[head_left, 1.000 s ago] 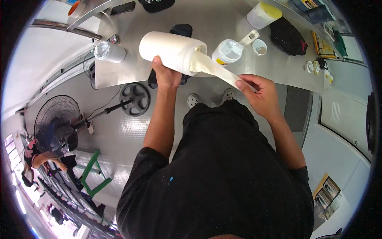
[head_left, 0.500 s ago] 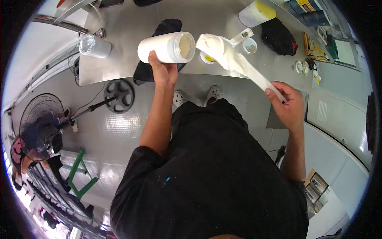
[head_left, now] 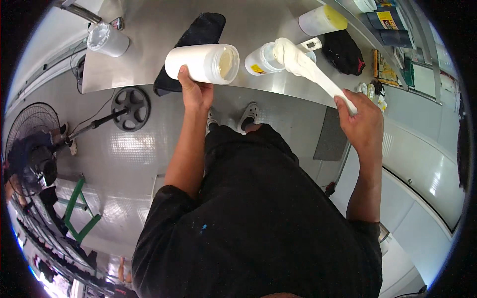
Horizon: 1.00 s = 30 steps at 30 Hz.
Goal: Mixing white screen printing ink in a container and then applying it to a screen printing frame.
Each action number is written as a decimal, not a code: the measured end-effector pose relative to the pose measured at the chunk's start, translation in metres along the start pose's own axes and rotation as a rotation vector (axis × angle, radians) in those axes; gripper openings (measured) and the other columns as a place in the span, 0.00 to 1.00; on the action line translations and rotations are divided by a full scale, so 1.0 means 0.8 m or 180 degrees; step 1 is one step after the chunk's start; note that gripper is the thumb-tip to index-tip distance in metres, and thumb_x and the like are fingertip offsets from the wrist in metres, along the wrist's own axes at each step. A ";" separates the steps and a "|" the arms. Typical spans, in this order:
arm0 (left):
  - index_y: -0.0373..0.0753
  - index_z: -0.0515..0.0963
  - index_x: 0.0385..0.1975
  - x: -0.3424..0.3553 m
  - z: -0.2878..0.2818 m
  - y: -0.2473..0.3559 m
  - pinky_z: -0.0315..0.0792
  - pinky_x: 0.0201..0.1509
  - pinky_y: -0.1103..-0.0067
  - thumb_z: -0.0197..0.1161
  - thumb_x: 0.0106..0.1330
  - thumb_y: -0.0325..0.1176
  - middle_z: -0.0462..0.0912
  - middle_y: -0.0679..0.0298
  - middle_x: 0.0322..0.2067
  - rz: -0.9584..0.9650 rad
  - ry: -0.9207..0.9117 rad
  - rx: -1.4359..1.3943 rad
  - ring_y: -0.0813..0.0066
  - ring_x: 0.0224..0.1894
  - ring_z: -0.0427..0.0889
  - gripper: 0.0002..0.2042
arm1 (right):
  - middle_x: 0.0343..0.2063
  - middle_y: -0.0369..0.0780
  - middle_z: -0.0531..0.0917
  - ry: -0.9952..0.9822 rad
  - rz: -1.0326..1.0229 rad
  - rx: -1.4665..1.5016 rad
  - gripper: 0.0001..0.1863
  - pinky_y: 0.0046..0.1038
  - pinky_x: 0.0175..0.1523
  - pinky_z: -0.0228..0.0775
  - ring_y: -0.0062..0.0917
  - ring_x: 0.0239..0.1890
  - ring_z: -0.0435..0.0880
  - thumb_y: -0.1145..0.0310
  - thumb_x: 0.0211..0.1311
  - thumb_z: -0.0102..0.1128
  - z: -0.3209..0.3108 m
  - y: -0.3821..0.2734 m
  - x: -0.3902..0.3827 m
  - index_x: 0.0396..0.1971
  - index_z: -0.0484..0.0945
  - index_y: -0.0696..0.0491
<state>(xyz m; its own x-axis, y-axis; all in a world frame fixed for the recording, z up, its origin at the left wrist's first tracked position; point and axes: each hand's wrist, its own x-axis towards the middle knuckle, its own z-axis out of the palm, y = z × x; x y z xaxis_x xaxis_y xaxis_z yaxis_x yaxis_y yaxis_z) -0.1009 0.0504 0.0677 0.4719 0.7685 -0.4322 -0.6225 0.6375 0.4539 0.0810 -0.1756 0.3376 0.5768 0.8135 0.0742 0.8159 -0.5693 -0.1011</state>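
My left hand (head_left: pixel 196 93) is wrapped round a white plastic jar (head_left: pixel 194 63), tipped on its side above the table's near edge. The jar's open mouth faces right and shows pale cream-coloured stuff inside. A white spatula (head_left: pixel 334 90) is gripped by its handle in my right hand (head_left: pixel 365 121). Thick white paste (head_left: pixel 294 58) coats its blade, which is at the mouth of a white tub (head_left: pixel 257 60) with a yellow label; whether they touch I cannot tell. Behind the blade shows a white handheld device (head_left: pixel 311 44) with a small display.
A black cloth (head_left: pixel 206 31) lies on the metal table (head_left: pixel 149 30) behind the jar. At the left stands a white lined container (head_left: pixel 110 41). To the right are a yellow-ended tub (head_left: pixel 324 21), a dark bundle (head_left: pixel 343 53) and a shelf. A fan (head_left: pixel 37 149) stands on the floor.
The loaded spatula has moved right, away from the jar's mouth, to the labelled tub. The jar has shifted slightly left with my left hand. The view has shifted too.
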 end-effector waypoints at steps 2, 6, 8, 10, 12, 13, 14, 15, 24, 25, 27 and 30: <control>0.45 0.63 0.68 -0.002 -0.001 0.001 0.72 0.66 0.64 0.63 0.61 0.64 0.75 0.63 0.60 -0.0018 -0.0001 0.0001 0.62 0.62 0.75 0.40 | 0.29 0.45 0.84 -0.0111 0.0006 -0.0047 0.14 0.34 0.35 0.75 0.38 0.28 0.84 0.63 0.61 0.69 -0.004 0.000 0.006 0.41 0.86 0.56; 0.45 0.63 0.68 -0.005 -0.005 0.003 0.71 0.66 0.64 0.63 0.60 0.66 0.75 0.63 0.60 -0.0008 0.0124 0.0107 0.62 0.63 0.75 0.42 | 0.29 0.46 0.84 -0.0302 0.0054 -0.0125 0.14 0.35 0.35 0.75 0.39 0.27 0.84 0.63 0.61 0.69 -0.011 -0.002 0.018 0.41 0.86 0.57; 0.43 0.64 0.66 -0.007 -0.004 0.004 0.73 0.65 0.69 0.70 0.57 0.61 0.75 0.64 0.59 -0.0076 0.0081 -0.0152 0.65 0.61 0.76 0.42 | 0.29 0.46 0.84 -0.0409 0.0068 -0.0121 0.14 0.35 0.35 0.75 0.38 0.26 0.84 0.63 0.61 0.68 -0.017 -0.004 0.026 0.41 0.86 0.58; 0.44 0.64 0.67 -0.006 -0.008 0.004 0.72 0.65 0.67 0.67 0.58 0.64 0.75 0.64 0.59 -0.0017 0.0075 -0.0027 0.64 0.61 0.76 0.42 | 0.29 0.46 0.85 -0.0510 0.0062 -0.0105 0.15 0.35 0.35 0.75 0.37 0.26 0.84 0.62 0.62 0.68 -0.023 -0.009 0.032 0.41 0.86 0.58; 0.46 0.64 0.67 -0.006 -0.010 0.003 0.72 0.65 0.64 0.65 0.58 0.67 0.75 0.63 0.60 0.0027 0.0063 0.0099 0.63 0.62 0.76 0.43 | 0.30 0.46 0.85 -0.0514 0.0090 -0.0146 0.16 0.35 0.36 0.75 0.36 0.24 0.84 0.61 0.62 0.67 -0.027 -0.013 0.036 0.42 0.86 0.58; 0.46 0.64 0.67 -0.006 -0.010 0.003 0.73 0.65 0.65 0.65 0.58 0.66 0.76 0.63 0.60 -0.0003 0.0087 0.0091 0.64 0.61 0.76 0.42 | 0.30 0.46 0.85 -0.0520 0.0090 -0.0154 0.16 0.35 0.36 0.75 0.36 0.24 0.84 0.61 0.62 0.67 -0.027 -0.013 0.039 0.42 0.86 0.58; 0.46 0.65 0.67 -0.006 -0.010 0.003 0.73 0.65 0.66 0.65 0.58 0.66 0.76 0.64 0.59 -0.0032 0.0111 0.0083 0.64 0.61 0.77 0.42 | 0.31 0.47 0.86 -0.0493 0.0095 -0.0166 0.16 0.34 0.36 0.76 0.35 0.24 0.84 0.61 0.63 0.67 -0.028 -0.010 0.041 0.42 0.86 0.58; 0.46 0.65 0.67 -0.006 -0.010 0.002 0.73 0.65 0.66 0.65 0.58 0.66 0.76 0.64 0.59 -0.0037 0.0116 0.0075 0.64 0.61 0.77 0.42 | 0.33 0.47 0.86 -0.0467 0.0098 -0.0179 0.17 0.34 0.36 0.76 0.35 0.25 0.84 0.60 0.63 0.67 -0.029 -0.008 0.044 0.43 0.86 0.58; 0.43 0.64 0.66 -0.002 -0.012 0.004 0.73 0.65 0.68 0.68 0.59 0.59 0.76 0.64 0.59 -0.0132 0.0118 -0.0219 0.65 0.61 0.77 0.40 | 0.36 0.49 0.87 -0.0741 0.0015 -0.0540 0.17 0.36 0.43 0.77 0.37 0.32 0.87 0.59 0.63 0.67 -0.039 -0.016 0.065 0.43 0.86 0.58; 0.43 0.64 0.66 0.000 -0.014 0.004 0.72 0.66 0.68 0.68 0.60 0.59 0.76 0.64 0.59 -0.0114 0.0059 -0.0227 0.65 0.61 0.77 0.40 | 0.36 0.49 0.87 -0.0746 0.0011 -0.0546 0.17 0.36 0.43 0.77 0.37 0.32 0.87 0.59 0.63 0.67 -0.038 -0.016 0.065 0.43 0.86 0.58; 0.43 0.64 0.66 0.001 -0.015 0.004 0.72 0.66 0.68 0.68 0.60 0.59 0.76 0.64 0.59 -0.0100 0.0007 -0.0239 0.65 0.61 0.76 0.39 | 0.35 0.49 0.87 -0.0725 0.0036 -0.0455 0.17 0.36 0.42 0.78 0.37 0.31 0.87 0.59 0.63 0.67 -0.036 -0.015 0.066 0.42 0.86 0.58; 0.43 0.64 0.66 0.002 -0.015 0.005 0.72 0.66 0.68 0.68 0.60 0.59 0.76 0.64 0.59 -0.0145 0.0020 -0.0228 0.65 0.61 0.76 0.39 | 0.35 0.50 0.87 -0.0838 0.0247 -0.0454 0.17 0.36 0.42 0.78 0.38 0.31 0.86 0.58 0.63 0.67 -0.039 -0.027 0.069 0.42 0.86 0.58</control>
<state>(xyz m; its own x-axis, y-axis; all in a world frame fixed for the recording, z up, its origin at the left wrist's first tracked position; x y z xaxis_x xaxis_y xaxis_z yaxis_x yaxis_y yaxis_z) -0.1103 0.0536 0.0595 0.4969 0.7383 -0.4561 -0.6437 0.6661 0.3768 0.0966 -0.1218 0.3745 0.6226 0.7592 -0.1898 0.7780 -0.6267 0.0453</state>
